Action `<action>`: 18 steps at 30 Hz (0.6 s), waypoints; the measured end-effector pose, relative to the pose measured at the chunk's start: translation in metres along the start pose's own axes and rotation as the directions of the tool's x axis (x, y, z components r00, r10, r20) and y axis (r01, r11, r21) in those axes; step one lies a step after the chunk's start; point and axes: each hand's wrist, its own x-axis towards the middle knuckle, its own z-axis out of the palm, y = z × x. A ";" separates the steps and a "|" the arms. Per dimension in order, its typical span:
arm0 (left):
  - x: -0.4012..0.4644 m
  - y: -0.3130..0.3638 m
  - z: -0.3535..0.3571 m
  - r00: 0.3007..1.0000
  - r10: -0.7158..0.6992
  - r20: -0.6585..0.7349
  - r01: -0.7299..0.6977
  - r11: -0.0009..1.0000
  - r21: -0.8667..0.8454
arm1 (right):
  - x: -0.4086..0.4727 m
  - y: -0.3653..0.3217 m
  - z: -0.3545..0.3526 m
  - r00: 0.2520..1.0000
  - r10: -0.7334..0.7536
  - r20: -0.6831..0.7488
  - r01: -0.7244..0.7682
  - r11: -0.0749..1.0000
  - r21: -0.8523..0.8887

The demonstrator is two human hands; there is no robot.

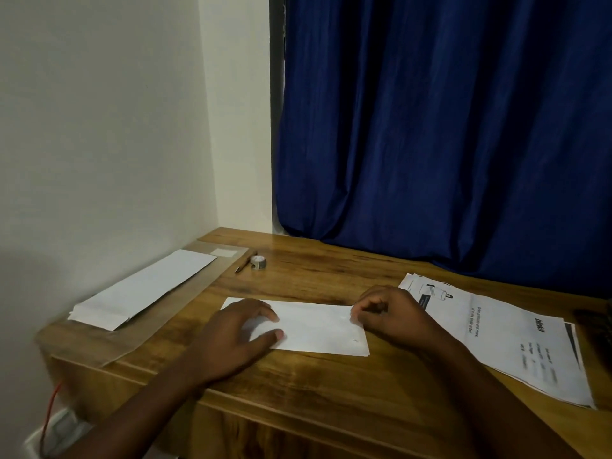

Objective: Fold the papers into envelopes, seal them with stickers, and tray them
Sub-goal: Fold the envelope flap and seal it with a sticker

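Wooden desk [331,279] is carrying a folded paper [311,327] near its front edge. Left hand [238,332] is pressing flat, fingers spread, on the paper's left end; right hand [387,314] is pinching its right edge with curled fingers.

Blue curtain [447,127], pen [245,261], wooden table [331,385]

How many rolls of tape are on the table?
1. The roll of tape stands at the far side of the table, beside the pen. Others may lie outside the view.
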 end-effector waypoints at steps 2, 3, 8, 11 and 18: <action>0.018 -0.006 -0.012 0.999 -0.031 -0.035 0.030 0.999 -0.028 | 0.002 0.003 -0.003 0.994 -0.019 -0.107 0.015 0.999 -0.036; 0.032 -0.011 -0.019 0.999 -0.016 -0.047 0.016 1.000 -0.009 | 0.003 0.005 -0.004 0.989 -0.031 -0.145 0.020 0.997 -0.074; 0.108 -0.052 -0.038 0.997 -0.081 0.007 0.080 0.990 0.119 | 0.010 0.021 -0.004 0.987 -0.027 -0.157 0.001 0.986 -0.167; 0.142 -0.074 -0.033 0.990 -0.140 0.034 0.129 0.966 0.223 | 0.015 0.027 -0.002 0.994 -0.008 -0.113 -0.014 0.982 -0.188; 0.185 -0.091 -0.016 0.970 -0.142 0.199 0.046 0.906 0.422 | 0.025 0.039 0.003 0.997 0.000 -0.071 -0.019 0.965 -0.260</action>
